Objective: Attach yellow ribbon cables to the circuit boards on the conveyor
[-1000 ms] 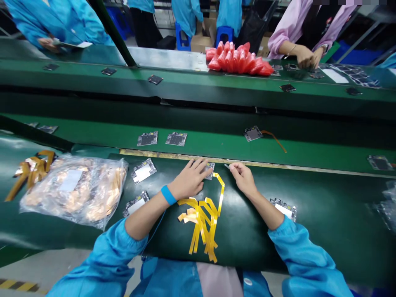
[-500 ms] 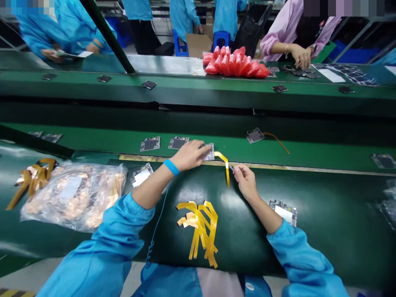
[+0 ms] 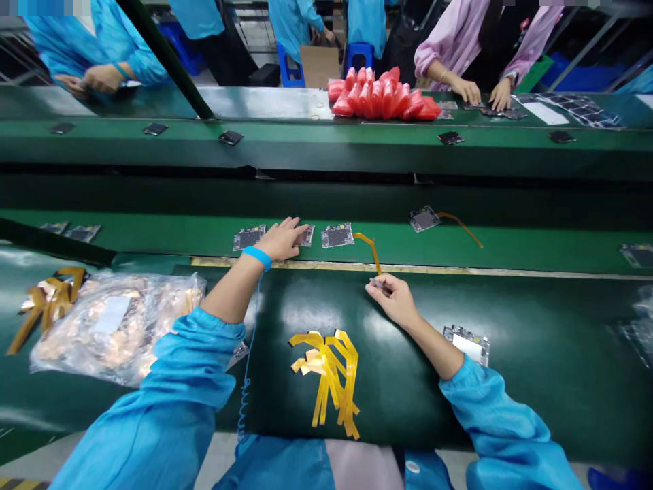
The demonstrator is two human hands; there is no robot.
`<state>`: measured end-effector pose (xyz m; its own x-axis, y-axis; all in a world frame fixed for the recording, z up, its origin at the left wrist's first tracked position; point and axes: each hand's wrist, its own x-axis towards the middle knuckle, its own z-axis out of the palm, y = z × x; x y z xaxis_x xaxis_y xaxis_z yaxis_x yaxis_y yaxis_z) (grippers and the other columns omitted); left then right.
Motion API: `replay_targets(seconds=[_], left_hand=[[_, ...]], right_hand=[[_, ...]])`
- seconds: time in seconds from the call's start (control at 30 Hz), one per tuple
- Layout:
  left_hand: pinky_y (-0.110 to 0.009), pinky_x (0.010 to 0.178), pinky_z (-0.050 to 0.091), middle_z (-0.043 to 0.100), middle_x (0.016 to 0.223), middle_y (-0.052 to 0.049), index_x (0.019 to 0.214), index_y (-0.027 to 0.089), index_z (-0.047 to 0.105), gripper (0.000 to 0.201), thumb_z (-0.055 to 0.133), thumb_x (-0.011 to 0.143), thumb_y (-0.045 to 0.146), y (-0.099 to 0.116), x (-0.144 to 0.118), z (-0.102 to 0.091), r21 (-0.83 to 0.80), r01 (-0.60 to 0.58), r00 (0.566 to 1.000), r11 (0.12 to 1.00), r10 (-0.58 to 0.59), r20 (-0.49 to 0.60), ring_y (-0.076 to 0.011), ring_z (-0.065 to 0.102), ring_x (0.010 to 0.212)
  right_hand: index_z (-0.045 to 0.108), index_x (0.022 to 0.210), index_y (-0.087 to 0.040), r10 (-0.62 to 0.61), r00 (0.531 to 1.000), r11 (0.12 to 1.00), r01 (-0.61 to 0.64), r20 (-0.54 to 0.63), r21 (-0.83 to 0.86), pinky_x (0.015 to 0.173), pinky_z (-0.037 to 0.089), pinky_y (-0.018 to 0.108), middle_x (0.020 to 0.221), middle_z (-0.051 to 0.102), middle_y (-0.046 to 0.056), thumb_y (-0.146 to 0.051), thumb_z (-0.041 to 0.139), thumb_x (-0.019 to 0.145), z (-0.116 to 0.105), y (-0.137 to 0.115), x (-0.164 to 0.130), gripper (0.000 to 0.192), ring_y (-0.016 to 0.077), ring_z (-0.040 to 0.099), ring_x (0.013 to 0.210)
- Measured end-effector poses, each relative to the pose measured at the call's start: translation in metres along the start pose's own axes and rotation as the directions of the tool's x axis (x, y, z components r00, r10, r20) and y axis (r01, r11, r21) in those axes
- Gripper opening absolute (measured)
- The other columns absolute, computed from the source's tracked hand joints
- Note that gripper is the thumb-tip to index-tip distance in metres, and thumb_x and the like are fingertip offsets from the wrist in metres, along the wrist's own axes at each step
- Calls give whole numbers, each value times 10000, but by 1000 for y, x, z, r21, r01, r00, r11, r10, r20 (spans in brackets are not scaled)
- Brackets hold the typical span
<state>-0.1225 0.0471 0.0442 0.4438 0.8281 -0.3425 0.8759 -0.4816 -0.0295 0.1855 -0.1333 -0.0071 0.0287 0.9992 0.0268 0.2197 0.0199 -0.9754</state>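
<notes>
My left hand [image 3: 282, 239] lies spread and open over a circuit board [image 3: 307, 235], partly covering it. Under its wrist side shows another circuit board [image 3: 247, 238]. To its right sits a circuit board [image 3: 337, 235] with an orange flex cable [image 3: 368, 241] running from its right edge down over the belt's near edge. The cable's lower end reaches my right hand [image 3: 395, 298], whose fingers are closed in a pinch. A small grey piece shows at those fingertips, too small to name. Several yellow flex cables [image 3: 331, 374] lie in a pile on the green bench in front of me.
A clear plastic bag [image 3: 115, 323] of copper-coloured parts lies left, beside more flex cables [image 3: 51, 296]. Another board [image 3: 466, 344] rests near my right forearm. A board with a cable [image 3: 424, 218] is on the belt. Across, co-workers sit near red bags [image 3: 382, 95].
My left hand has moved left, off the cabled board and onto the neighbouring one. My right hand has shifted slightly left and down, to the cable's end. The cabled board now lies uncovered.
</notes>
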Motion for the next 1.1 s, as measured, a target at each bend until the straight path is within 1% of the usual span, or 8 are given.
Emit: replay_targets(seconds=[0.17,0.27,0.4,0.57,0.7,0.77,0.93,1.1], left_hand=[[-410,1066,444,540,1513,-163,1610,225,433,767,608,863,218,2,4,-6,83,-110,992,990,114,-53,-326,582,1297],[-414,1027,438,591,1378,-158,1590,231,460,760,643,852,270,6,3,-11,150,-120,989,981,132,-74,-327,599,1201],[-424,1028,412,580,1342,-173,1584,204,457,762,653,854,305,10,-5,-15,166,-109,980,980,133,-145,-337,571,1199],[-440,1025,404,600,1277,-158,1560,193,473,744,637,844,310,31,-28,-21,97,-159,954,982,179,-241,-328,571,1147],[-435,1013,397,615,1239,-139,1527,200,507,725,648,826,323,64,-49,-19,68,-311,919,948,318,-234,-318,570,1132],[-434,980,403,621,1216,-146,1505,189,530,705,652,827,340,80,-58,-13,78,-365,902,928,373,-216,-321,567,1122],[-445,931,408,628,1211,-159,1474,182,555,686,667,820,355,105,-74,4,52,-406,895,912,408,-181,-335,558,1112],[-451,939,408,633,1236,-159,1481,174,542,679,663,841,367,107,-79,13,34,-414,892,910,412,-185,-335,548,1139]], right_hand=[[772,908,-209,-53,969,948,125,242,-292,670,469,292,846,778,60,-427,636,951,4,-15,-14,261,191,671,729],[790,992,-243,26,905,868,190,425,-458,757,483,299,1018,813,49,-292,609,985,10,-33,-31,187,214,734,901],[778,1120,-254,153,843,754,237,515,-612,759,477,295,1117,785,47,-308,675,978,21,-52,-50,184,233,741,982],[745,1209,-258,185,783,684,331,594,-650,747,477,284,1172,734,55,-375,655,1014,33,-64,-60,245,215,731,959],[715,1263,-234,188,703,630,449,685,-634,738,493,285,1238,702,78,-315,587,1051,45,-71,-59,261,206,725,942],[712,1243,-203,201,681,581,496,704,-645,710,503,301,1240,696,98,-299,556,1061,52,-72,-57,258,218,728,906],[696,1200,-163,186,667,532,549,722,-645,683,508,315,1198,714,121,-292,505,1082,62,-67,-56,259,243,733,879],[691,1178,-213,208,710,661,405,672,-632,750,476,289,1116,786,72,-318,601,1053,53,-67,-56,187,240,748,957]])
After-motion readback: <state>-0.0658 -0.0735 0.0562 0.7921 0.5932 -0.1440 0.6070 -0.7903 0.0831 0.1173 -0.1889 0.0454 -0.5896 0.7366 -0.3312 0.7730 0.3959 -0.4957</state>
